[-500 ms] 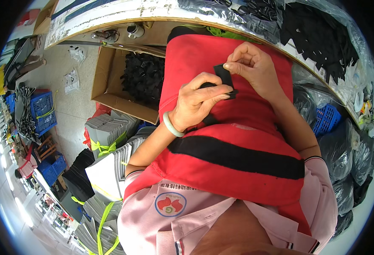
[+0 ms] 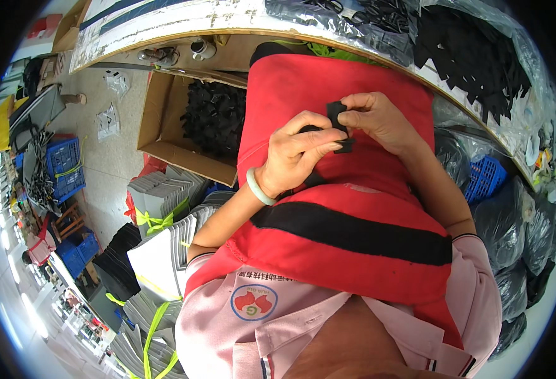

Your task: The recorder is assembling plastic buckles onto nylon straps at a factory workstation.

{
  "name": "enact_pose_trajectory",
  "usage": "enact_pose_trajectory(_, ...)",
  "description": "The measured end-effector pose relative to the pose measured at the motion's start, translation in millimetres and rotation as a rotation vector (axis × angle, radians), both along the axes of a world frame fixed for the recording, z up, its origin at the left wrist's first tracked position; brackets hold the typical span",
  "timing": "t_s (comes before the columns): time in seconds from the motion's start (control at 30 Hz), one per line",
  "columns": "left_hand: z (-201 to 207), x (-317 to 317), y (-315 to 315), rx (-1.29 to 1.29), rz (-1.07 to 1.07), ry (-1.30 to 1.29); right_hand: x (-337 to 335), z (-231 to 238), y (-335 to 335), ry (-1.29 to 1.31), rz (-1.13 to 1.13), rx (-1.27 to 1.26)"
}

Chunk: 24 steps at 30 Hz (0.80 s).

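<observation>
Over the lap of a red apron [image 2: 290, 79], a small black fabric strip [image 2: 336, 112] is held between my two hands. My left hand [image 2: 295, 151], with a pale bangle at its wrist, is closed, pinching the strip's lower part between thumb and fingers. Another dark piece shows between the left fingers; whether it belongs to the same strip I cannot tell. My right hand [image 2: 382, 123] pinches the strip's upper right edge between thumb and index finger. To the left of my lap, an open cardboard box [image 2: 155, 114] holds many small black pieces [image 2: 211, 120].
A worktable [image 2: 240, 20] curves across the far side, bearing a pile of black cut pieces [image 2: 473, 57] at right. Tied grey stacks [image 2: 164, 192] stand at my left. Dark plastic bags [image 2: 502, 218] and a blue basket [image 2: 485, 177] lie at right. Blue crates [image 2: 65, 165] stand far left.
My right hand has moved down and nearer to my left hand, its fingers now lower on the strip's side. My left hand has barely moved and keeps its pinch.
</observation>
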<state>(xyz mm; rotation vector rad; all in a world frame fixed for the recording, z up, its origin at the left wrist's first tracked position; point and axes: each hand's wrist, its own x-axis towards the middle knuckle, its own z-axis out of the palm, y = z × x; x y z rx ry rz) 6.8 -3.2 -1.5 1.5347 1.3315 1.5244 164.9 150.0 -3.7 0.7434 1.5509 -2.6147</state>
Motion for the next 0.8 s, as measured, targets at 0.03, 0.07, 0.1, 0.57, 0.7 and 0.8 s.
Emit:
enact_pose_trajectory(0.03, -0.7, 0.0, -0.9, -0.014, 0.015, -0.02, -0.5, 0.5, -1.3, -0.006, -0.024, -0.013)
enact_pose_trajectory(0.07, -0.8, 0.0, -1.7, -0.028, 0.03, -0.04, -1.1, 1.0, -2.5, -0.011, -0.048, -0.026)
enact_pose_trajectory(0.1, -0.1, 0.7, -2.4, -0.027, 0.03, -0.04, -1.0, -0.6, -4.0, -0.011, -0.048, -0.025)
enact_pose_trajectory(0.57, -2.1, 2.5, -7.0, -0.058, 0.048, -0.11, -3.6, -4.5, -12.3, -0.033, -0.049, -0.091)
enact_pose_trajectory(0.7, 7.2, -5.6, -15.8, -0.151, 0.138, -0.022, -18.5, -7.0, -15.5, -0.057, -0.163, 0.081)
enact_pose_trajectory(0.8, 16.7, -25.1, -38.5, -0.255, 0.382, 0.084, -44.1, -2.3, -26.8, -0.001, -0.064, 0.045)
